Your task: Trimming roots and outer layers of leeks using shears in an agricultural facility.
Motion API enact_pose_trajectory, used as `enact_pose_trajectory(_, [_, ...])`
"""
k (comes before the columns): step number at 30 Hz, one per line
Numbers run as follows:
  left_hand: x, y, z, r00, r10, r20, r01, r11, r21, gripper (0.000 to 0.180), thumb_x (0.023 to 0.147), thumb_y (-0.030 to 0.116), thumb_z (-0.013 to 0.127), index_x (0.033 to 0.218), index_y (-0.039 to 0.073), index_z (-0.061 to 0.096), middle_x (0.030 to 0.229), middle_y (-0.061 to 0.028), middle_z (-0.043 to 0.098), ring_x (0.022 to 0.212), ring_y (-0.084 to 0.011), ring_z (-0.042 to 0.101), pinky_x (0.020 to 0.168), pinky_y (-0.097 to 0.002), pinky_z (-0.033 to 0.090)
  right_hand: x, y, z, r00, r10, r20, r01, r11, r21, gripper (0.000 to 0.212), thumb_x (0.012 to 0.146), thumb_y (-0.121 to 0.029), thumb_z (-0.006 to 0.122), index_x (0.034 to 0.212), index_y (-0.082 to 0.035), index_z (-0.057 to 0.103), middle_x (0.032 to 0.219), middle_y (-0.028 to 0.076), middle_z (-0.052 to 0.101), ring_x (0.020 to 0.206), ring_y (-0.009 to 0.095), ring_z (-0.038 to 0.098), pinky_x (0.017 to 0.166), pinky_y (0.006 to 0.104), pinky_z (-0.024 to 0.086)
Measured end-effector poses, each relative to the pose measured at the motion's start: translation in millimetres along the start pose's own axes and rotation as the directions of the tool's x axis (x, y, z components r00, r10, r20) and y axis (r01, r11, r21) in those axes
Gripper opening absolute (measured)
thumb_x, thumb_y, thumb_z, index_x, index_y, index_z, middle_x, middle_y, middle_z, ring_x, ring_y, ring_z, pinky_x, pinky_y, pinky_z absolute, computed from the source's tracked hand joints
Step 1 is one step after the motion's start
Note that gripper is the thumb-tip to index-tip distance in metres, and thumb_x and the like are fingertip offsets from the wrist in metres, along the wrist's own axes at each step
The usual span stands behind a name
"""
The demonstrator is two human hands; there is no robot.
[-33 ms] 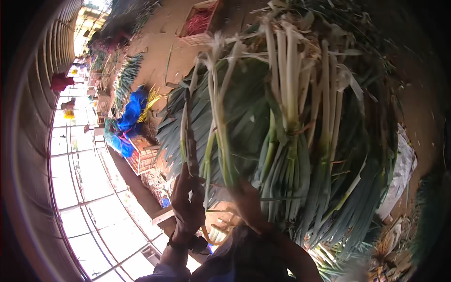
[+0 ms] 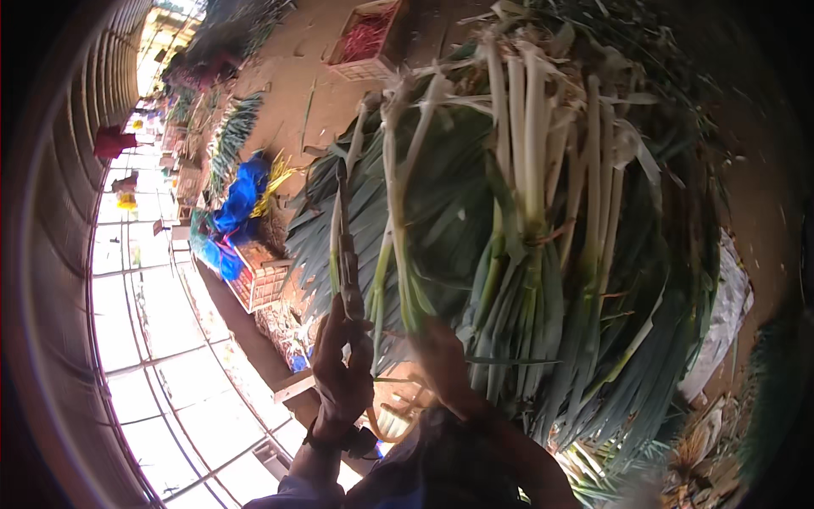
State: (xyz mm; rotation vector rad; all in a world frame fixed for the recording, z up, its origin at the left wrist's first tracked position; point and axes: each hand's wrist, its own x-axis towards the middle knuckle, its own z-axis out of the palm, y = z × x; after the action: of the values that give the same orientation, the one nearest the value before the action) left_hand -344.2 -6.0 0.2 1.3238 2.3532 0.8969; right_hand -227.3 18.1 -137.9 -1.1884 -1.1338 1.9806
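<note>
My left hand (image 2: 342, 373) is closed round the lower end of a long, dark-bladed knife (image 2: 346, 246). The blade points up and away, close beside a thin pale stalk. In my right hand (image 2: 441, 365), the green part of a few leeks (image 2: 397, 195) is gripped, with their white root ends pointing away from me. Right of that hand lies a large heap of leeks (image 2: 530, 153), white shanks at the far side and broad dark-green leaves fanned toward me. My right fingers are partly blurred and hidden by the leaves.
A crate of red produce (image 2: 366, 38) stands on the brown floor beyond. At left are a blue cloth (image 2: 242, 195) and an orange crate (image 2: 263, 276). A whitish plastic sheet (image 2: 721, 310) lies at the heap's right side. Loose cut leaves are scattered at lower right.
The scene has shifted slightly down and right in view. The fingers of my left hand have shifted a little on the knife; my right hand keeps its hold on the leeks.
</note>
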Motion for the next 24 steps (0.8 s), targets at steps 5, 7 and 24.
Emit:
enact_pose_trajectory(5, [3.5, -8.7, -9.9, 0.985, -0.004, -0.174, 0.003, 1.0, -0.008, 0.043, 0.084, -0.008, 0.054, 0.127, -0.008, 0.058, 0.112, -0.02, 0.066, 0.092, -0.0266, 0.064, 0.083, -0.037, 0.051, -1.2, 9.5, 7.5, 0.955, -0.278, 0.104, 0.296, 0.856, -0.424, 0.028, 0.088, -0.009, 0.068, 0.116, -0.004, 0.069, 0.123, 0.014, 0.061, 0.113, 0.031, 0.06, 0.095, 0.0413, 0.049])
enact_pose_trajectory(7, [2.3, -12.5, -1.0, 0.992, 0.005, -0.127, -0.008, 1.0, -0.021, 0.045, 0.084, -0.008, 0.054, 0.128, -0.008, 0.057, 0.113, -0.0205, 0.066, 0.093, -0.0269, 0.065, 0.083, -0.0374, 0.052, -1.4, -6.0, -17.4, 0.978, -0.171, 0.119, 0.2, 0.929, -0.311, 0.029, 0.089, -0.009, 0.068, 0.118, -0.004, 0.067, 0.119, 0.014, 0.063, 0.109, 0.03, 0.063, 0.092, 0.0403, 0.051])
enact_pose_trajectory(24, [-44.1, 106.1, 158.6, 0.593, 0.498, 0.633, -0.271, 0.863, -0.426, 0.066, 0.08, 0.003, 0.071, 0.14, -0.01, 0.046, 0.119, -0.0255, 0.061, 0.101, -0.0405, 0.064, 0.082, -0.0426, 0.054, -42.3, -10.6, -489.1, 0.651, -0.432, -0.624, -0.477, 0.407, -0.779, 0.064, 0.079, -0.026, 0.081, 0.134, -0.006, 0.055, 0.118, 0.027, 0.065, 0.109, 0.044, 0.063, 0.087, 0.0524, 0.053])
